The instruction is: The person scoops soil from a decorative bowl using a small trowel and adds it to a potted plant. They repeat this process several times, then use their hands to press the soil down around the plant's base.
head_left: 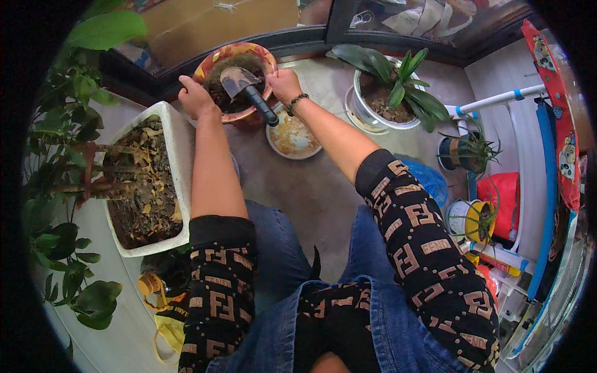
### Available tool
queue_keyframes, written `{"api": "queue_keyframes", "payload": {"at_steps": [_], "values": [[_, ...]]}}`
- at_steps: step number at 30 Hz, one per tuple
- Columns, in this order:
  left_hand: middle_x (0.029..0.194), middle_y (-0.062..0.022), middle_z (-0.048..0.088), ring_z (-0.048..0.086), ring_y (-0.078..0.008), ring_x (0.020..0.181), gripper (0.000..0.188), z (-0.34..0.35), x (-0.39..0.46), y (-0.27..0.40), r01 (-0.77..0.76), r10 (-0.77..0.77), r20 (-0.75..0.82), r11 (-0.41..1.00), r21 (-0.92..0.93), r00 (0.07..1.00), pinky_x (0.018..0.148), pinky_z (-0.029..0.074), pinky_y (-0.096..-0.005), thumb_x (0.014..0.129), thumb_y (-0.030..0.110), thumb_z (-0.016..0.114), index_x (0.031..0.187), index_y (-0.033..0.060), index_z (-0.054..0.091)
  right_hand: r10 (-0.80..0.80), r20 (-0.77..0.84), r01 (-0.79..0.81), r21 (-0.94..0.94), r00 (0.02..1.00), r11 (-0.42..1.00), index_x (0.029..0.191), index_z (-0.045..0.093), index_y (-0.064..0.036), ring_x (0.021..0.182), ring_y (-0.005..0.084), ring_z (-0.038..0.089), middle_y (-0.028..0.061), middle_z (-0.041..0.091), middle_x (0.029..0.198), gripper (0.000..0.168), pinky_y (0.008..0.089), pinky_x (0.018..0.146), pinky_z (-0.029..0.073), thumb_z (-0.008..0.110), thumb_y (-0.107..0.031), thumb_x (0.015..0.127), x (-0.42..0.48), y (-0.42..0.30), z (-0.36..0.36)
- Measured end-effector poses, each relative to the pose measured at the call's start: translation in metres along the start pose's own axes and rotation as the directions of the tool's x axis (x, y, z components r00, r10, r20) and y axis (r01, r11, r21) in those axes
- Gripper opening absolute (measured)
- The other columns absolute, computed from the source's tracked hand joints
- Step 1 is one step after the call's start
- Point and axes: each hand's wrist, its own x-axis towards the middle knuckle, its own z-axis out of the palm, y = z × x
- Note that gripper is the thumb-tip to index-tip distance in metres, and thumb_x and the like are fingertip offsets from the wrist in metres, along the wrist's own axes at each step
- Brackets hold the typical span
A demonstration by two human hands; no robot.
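Observation:
A red and yellow patterned flowerpot [262, 52] with dark soil in it is held between my two hands, near the window frame. My left hand [198, 99] grips its left side, and my right hand [283, 86] grips the rim on the right, a bead bracelet on that wrist. A garden trowel [239, 80] lies in the pot, its soiled blade on the soil and its black handle sticking out over the rim towards me. Just below the pot, a round white saucer [294, 137] with brown stains rests on the floor. The far side of the pot's base is hidden.
At left stands a large white planter [175, 163] with a leafy plant. A white pot [358, 100] with a broad-leaved plant is at the upper right. Small potted plants, a blue plastic bag [426, 179] and a white pipe rack [501, 97] are on the right. A yellow-capped bottle [148, 285] is lower left.

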Motion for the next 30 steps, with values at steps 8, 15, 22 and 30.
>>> {"api": "queue_keyframes", "payload": {"at_steps": [8, 15, 22, 30], "values": [[0.11, -0.022, 0.059, 0.053, -0.0374, 0.105, 0.068, 0.008, 0.008, -0.006, -0.024, 0.011, 0.096, 0.991, 0.135, 0.995, 0.091, 0.039, -0.0438, 0.085, 0.057, 0.034, 0.107, -0.0026, 0.058, 0.128, 0.253, -0.188, 0.227, 0.959, 0.956, 0.061, 0.058, -0.001, 0.049, 0.0174, 0.052, 0.0035, 0.054, 0.053, 0.032, 0.0346, 0.049, 0.041, 0.058, -0.028, 0.079, 0.013, 0.01, -0.013], [0.113, -0.0236, 0.054, 0.049, -0.0386, 0.107, 0.049, -0.004, -0.055, 0.061, -0.41, 0.508, -0.156, 0.811, 0.417, 0.847, 0.089, 0.037, -0.0489, 0.085, 0.037, 0.041, 0.108, -0.0029, 0.056, 0.34, 0.539, -0.472, 0.124, 0.771, 0.873, 0.103, 0.057, -0.003, 0.071, 0.0206, 0.065, 0.0111, 0.063, 0.097, 0.034, 0.0306, 0.055, 0.055, 0.044, -0.033, 0.093, -0.023, -0.075, -0.072], [0.106, -0.0127, 0.06, 0.056, -0.0203, 0.099, 0.03, 0.013, -0.158, 0.148, -0.954, 0.951, -0.077, 0.299, -0.025, 0.3, 0.091, 0.042, -0.0357, 0.095, 0.025, 0.041, 0.113, 0.0045, 0.054, 0.503, 0.64, -0.421, -0.293, 0.58, 0.858, 0.103, 0.057, -0.006, 0.07, 0.0163, 0.065, 0.0079, 0.066, 0.093, 0.029, 0.0285, 0.056, 0.052, 0.046, -0.03, 0.093, -0.109, -0.023, -0.203], [0.082, -0.0196, 0.063, 0.06, -0.0371, 0.079, 0.023, 0.033, -0.27, 0.029, -0.932, -0.098, 0.992, 0.362, -0.037, -0.078, 0.07, 0.047, -0.0458, 0.081, 0.022, 0.049, 0.082, 0.0042, 0.063, 0.568, 0.2, -0.396, -0.535, 0.798, 0.746, 0.087, 0.06, -0.005, 0.059, 0.0219, 0.062, 0.0088, 0.066, 0.075, 0.02, 0.0352, 0.053, 0.049, 0.052, -0.023, 0.085, -0.212, 0.065, -0.317]]}}
